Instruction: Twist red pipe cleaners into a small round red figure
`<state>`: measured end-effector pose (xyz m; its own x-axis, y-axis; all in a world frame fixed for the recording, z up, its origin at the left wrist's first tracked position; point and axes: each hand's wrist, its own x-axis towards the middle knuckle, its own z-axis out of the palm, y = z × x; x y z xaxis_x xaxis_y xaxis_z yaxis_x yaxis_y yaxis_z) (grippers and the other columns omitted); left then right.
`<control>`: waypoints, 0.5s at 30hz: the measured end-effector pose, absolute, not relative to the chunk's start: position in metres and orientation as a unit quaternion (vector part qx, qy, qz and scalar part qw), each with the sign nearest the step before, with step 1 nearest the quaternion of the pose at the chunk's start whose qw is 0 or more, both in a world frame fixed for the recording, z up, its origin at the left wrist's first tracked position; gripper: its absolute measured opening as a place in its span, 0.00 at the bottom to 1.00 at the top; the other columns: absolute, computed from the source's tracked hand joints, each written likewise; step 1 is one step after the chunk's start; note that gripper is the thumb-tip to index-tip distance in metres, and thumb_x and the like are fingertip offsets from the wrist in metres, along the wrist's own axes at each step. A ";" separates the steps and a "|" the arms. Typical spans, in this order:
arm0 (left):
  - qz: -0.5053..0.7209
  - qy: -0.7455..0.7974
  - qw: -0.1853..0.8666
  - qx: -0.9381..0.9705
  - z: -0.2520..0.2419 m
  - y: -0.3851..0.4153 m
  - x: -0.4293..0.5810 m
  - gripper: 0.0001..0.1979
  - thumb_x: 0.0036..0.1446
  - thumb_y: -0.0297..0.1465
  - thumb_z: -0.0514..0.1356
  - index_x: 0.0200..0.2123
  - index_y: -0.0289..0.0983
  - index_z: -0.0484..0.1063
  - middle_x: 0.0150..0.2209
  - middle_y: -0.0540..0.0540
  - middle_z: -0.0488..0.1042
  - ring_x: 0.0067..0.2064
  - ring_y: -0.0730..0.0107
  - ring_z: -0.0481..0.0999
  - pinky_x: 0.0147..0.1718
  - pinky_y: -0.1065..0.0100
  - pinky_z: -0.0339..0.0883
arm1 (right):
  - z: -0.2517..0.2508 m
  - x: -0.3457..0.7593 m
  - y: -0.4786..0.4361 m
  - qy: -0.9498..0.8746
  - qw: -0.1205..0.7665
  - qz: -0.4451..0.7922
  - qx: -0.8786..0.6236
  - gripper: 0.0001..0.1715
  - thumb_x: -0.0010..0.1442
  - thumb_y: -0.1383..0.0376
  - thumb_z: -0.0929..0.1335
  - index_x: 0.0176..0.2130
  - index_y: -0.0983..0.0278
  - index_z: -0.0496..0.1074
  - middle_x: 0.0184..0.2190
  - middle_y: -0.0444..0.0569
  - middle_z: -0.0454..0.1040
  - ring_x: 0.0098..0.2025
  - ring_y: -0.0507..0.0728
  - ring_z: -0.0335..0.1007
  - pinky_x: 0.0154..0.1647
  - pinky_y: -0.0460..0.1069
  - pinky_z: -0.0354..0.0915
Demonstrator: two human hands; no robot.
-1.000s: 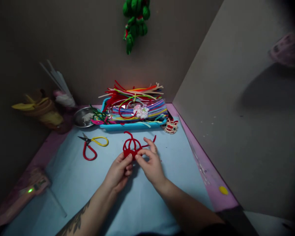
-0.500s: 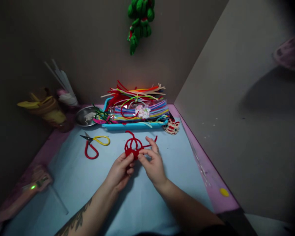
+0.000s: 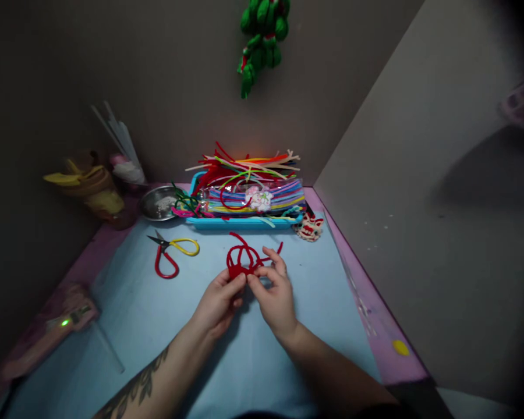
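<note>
A red pipe-cleaner piece (image 3: 243, 256) with open loops and two loose ends is held up above the blue mat. Its lower part is a dense red patch. My left hand (image 3: 220, 299) pinches this patch from the left, thumb on top. From the right, my right hand (image 3: 276, 294) grips the same piece between thumb and index finger, its other fingers partly raised near the loose right end. The thumbs almost touch. Scissors (image 3: 171, 254) with one red and one yellow handle lie spread on the mat to the left.
Behind stands a blue tray (image 3: 244, 223) of coloured pipe cleaners, with a metal bowl (image 3: 151, 205) on its left and a lion-face ornament (image 3: 310, 227) on its right. A pink glue gun (image 3: 76, 317) lies at the left. Green decorations (image 3: 262, 35) hang above.
The camera view has shifted slightly, so the whole scene sits a little further right. Both hands keep their hold on the red piece, which is tilted slightly differently.
</note>
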<state>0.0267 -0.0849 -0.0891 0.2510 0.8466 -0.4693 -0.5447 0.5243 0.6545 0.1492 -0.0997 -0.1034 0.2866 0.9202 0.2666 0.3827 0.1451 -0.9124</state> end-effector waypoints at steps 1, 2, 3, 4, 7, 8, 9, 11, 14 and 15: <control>0.452 0.413 0.767 0.191 -0.089 -0.086 0.027 0.18 0.39 0.33 0.74 0.34 0.31 0.76 0.25 0.52 0.69 0.22 0.84 0.60 0.15 0.82 0.51 | -0.103 0.150 -0.100 -0.538 0.532 0.260 -0.600 0.08 0.55 0.65 0.69 0.25 0.62 0.71 0.58 0.54 0.64 0.61 0.63 0.61 0.62 0.61 0.56; 0.451 0.412 0.767 0.196 -0.089 -0.086 0.027 0.18 0.39 0.33 0.74 0.33 0.31 0.76 0.25 0.52 0.68 0.22 0.84 0.60 0.15 0.82 0.50 | -0.103 0.150 -0.100 -0.537 0.533 0.267 -0.597 0.08 0.55 0.65 0.69 0.25 0.62 0.71 0.59 0.54 0.63 0.60 0.63 0.62 0.61 0.60 0.57; 0.451 0.412 0.767 0.197 -0.088 -0.086 0.027 0.19 0.38 0.33 0.74 0.33 0.31 0.75 0.24 0.52 0.68 0.22 0.84 0.60 0.15 0.82 0.50 | -0.103 0.151 -0.099 -0.540 0.531 0.273 -0.593 0.09 0.56 0.65 0.69 0.24 0.63 0.71 0.60 0.54 0.63 0.60 0.63 0.62 0.60 0.60 0.58; 0.451 0.412 0.767 0.196 -0.088 -0.086 0.027 0.19 0.37 0.34 0.75 0.32 0.31 0.75 0.25 0.52 0.68 0.22 0.84 0.60 0.15 0.82 0.50 | -0.104 0.152 -0.099 -0.545 0.528 0.275 -0.590 0.09 0.56 0.65 0.69 0.24 0.63 0.71 0.60 0.54 0.62 0.60 0.64 0.62 0.60 0.60 0.58; 0.458 0.417 0.761 0.191 -0.088 -0.085 0.026 0.21 0.36 0.34 0.75 0.33 0.31 0.75 0.27 0.50 0.70 0.22 0.85 0.61 0.15 0.81 0.50 | -0.103 0.156 -0.097 -0.574 0.518 0.239 -0.587 0.07 0.57 0.64 0.69 0.27 0.62 0.73 0.61 0.53 0.61 0.63 0.65 0.57 0.63 0.63 0.54; 0.461 0.421 0.758 0.189 -0.088 -0.085 0.025 0.22 0.36 0.34 0.75 0.34 0.31 0.74 0.28 0.50 0.71 0.22 0.85 0.61 0.15 0.81 0.50 | -0.103 0.157 -0.096 -0.585 0.518 0.212 -0.587 0.05 0.57 0.64 0.69 0.29 0.61 0.74 0.61 0.53 0.62 0.64 0.65 0.55 0.64 0.64 0.53; 0.461 0.426 0.755 0.189 -0.088 -0.085 0.025 0.22 0.37 0.35 0.75 0.34 0.32 0.74 0.29 0.50 0.72 0.22 0.85 0.61 0.15 0.81 0.49 | -0.103 0.159 -0.095 -0.593 0.521 0.181 -0.586 0.04 0.57 0.64 0.69 0.31 0.60 0.75 0.60 0.53 0.63 0.64 0.65 0.55 0.64 0.65 0.52; 0.457 0.433 0.752 0.193 -0.088 -0.084 0.023 0.21 0.38 0.35 0.74 0.34 0.32 0.73 0.28 0.51 0.71 0.21 0.85 0.61 0.15 0.81 0.49 | -0.101 0.163 -0.094 -0.611 0.526 0.115 -0.580 0.04 0.58 0.65 0.68 0.33 0.60 0.75 0.57 0.54 0.65 0.63 0.64 0.54 0.64 0.66 0.53; 0.449 0.433 0.752 0.213 -0.087 -0.083 0.023 0.20 0.40 0.36 0.73 0.33 0.33 0.71 0.25 0.52 0.69 0.20 0.86 0.59 0.15 0.81 0.48 | -0.099 0.168 -0.092 -0.649 0.508 0.050 -0.563 0.05 0.58 0.66 0.68 0.33 0.59 0.75 0.56 0.52 0.64 0.64 0.65 0.52 0.63 0.66 0.54; 0.447 0.431 0.752 0.219 -0.087 -0.083 0.023 0.20 0.40 0.36 0.73 0.33 0.33 0.71 0.25 0.53 0.68 0.20 0.86 0.59 0.15 0.81 0.48 | -0.099 0.170 -0.091 -0.664 0.496 0.042 -0.558 0.05 0.58 0.67 0.68 0.33 0.58 0.76 0.57 0.52 0.63 0.65 0.66 0.50 0.63 0.67 0.53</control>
<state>0.0225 -0.0834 -0.0870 0.2279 0.8619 -0.4530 -0.4840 0.5039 0.7154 0.1700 -0.0908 -0.0987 0.1148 0.7823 0.6122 0.6999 0.3736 -0.6087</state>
